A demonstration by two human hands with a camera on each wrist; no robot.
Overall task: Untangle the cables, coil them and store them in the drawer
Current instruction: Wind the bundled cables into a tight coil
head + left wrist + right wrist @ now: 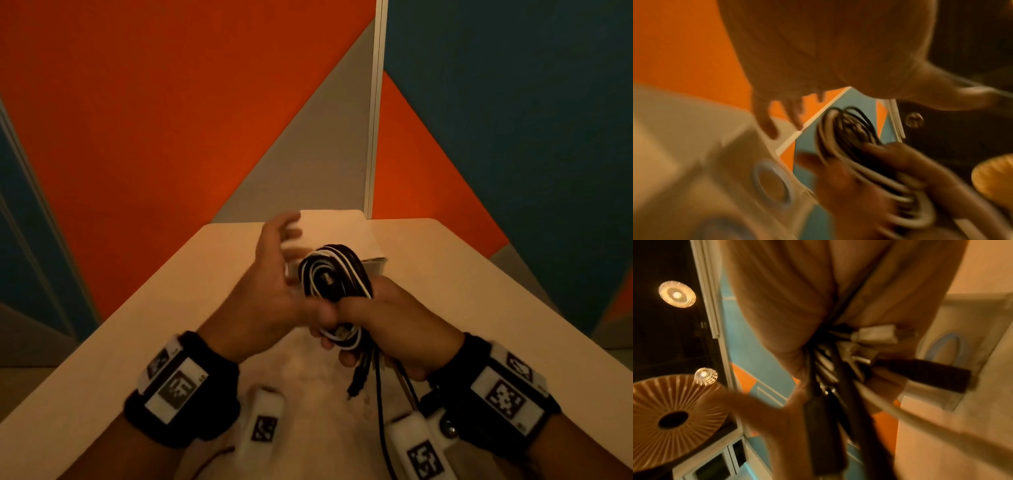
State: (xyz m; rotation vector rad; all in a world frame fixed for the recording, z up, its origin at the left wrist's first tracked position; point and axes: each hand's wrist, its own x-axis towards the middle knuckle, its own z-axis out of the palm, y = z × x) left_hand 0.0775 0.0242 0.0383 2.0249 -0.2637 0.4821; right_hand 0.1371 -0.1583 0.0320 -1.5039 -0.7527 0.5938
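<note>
Nearest us, the loose tails of the black and white cables hang straight down from our right hand [387, 322], a black plug dangling just above the pale tabletop [212, 274]. That hand is our working grip: its fingers are curled round the waist of the oval coil of black and white cables [334, 274], with a USB plug showing below the knuckles. The coil's long axis stands roughly upright, leaning slightly away from us, so its looped top rises above the fist.

Our left hand [274, 270] sits just to the left of the coil, fingers spread and relaxed, holding nothing; its thumb appears to touch the right hand's knuckles, though blur leaves that uncertain. We judge it the nearer hand to wind the hanging tails.

Just beyond the coil a pale box-like container [342, 226], probably the drawer, rests on the tabletop's far edge.
</note>
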